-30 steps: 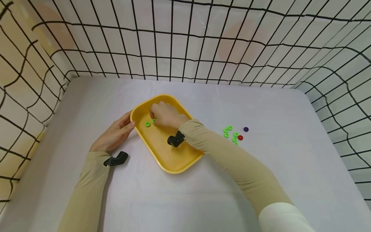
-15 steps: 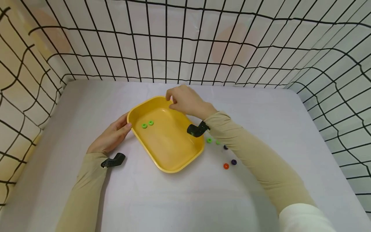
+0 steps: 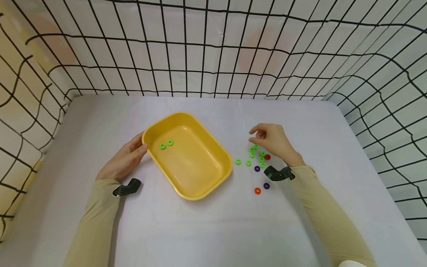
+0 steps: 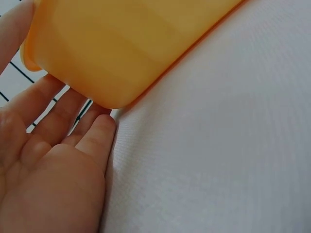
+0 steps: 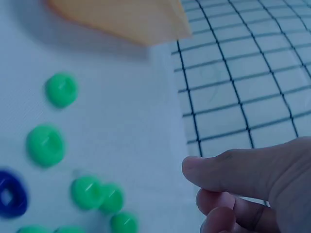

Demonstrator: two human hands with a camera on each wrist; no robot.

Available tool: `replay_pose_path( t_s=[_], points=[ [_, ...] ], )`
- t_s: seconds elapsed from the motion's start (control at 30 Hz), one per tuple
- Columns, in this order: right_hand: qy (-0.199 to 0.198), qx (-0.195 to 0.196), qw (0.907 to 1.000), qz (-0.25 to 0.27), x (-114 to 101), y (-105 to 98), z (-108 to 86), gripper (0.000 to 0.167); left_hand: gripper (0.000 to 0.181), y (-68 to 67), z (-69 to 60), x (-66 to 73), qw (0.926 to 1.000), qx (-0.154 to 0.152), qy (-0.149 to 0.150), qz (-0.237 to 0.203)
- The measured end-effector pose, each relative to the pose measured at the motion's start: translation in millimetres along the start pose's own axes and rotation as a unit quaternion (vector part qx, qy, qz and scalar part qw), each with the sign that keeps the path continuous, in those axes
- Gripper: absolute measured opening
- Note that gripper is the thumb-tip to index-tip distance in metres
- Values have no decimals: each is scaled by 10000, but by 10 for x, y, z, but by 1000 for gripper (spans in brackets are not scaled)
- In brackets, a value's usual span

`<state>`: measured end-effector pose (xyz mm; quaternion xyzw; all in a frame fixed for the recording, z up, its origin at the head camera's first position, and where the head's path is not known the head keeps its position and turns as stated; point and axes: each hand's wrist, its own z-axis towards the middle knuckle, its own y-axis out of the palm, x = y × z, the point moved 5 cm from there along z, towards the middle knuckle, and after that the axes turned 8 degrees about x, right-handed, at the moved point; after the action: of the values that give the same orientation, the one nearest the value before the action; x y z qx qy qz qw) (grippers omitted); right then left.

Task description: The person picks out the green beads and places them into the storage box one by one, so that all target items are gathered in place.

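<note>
A yellow plastic tray (image 3: 190,163) lies slanted on the white table, with two green ring beads (image 3: 170,142) inside near its left end. My left hand (image 3: 122,160) grips the tray's left corner, thumb at the rim and fingers against the outer wall (image 4: 112,68). Right of the tray my right hand (image 3: 274,141) hovers over a group of green ring beads (image 3: 251,155), thumb and forefinger apart, nothing between them. In the right wrist view its thumb (image 5: 214,172) shows beside the loosely curled fingers. A red bead (image 3: 267,157) lies just below this hand.
Two dark purple beads (image 3: 266,186) and an orange bead (image 3: 257,191) lie nearer the front, right of the tray. A black wire grid (image 3: 200,48) encloses the back and sides of the table (image 3: 200,230).
My right hand has left the inside of the tray, passed over its far right edge and moved right to the loose beads. Two green beads stay in the tray. The left hand keeps its hold.
</note>
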<state>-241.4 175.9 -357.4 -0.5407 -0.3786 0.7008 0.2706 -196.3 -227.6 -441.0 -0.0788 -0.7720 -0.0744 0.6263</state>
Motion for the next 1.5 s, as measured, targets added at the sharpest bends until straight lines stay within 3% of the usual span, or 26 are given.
replay_pose_path(
  t_s=[0.17,0.37,0.77,1.5],
  points=[
    [321,-98,9994,52,292,43,-126,20,69,-15,-36,-9,10000,26,-33,-28],
    [391,-280,9988,48,403,95,-151,23,71,-26,-40,-20,9999,90,-113,-18],
    [402,-236,9989,-77,509,208,-133,21,69,-21,-39,-26,9999,43,25,-128],
    [459,151,9988,-115,530,180,-121,21,68,4,0,8,9999,51,6,-91]
  ],
)
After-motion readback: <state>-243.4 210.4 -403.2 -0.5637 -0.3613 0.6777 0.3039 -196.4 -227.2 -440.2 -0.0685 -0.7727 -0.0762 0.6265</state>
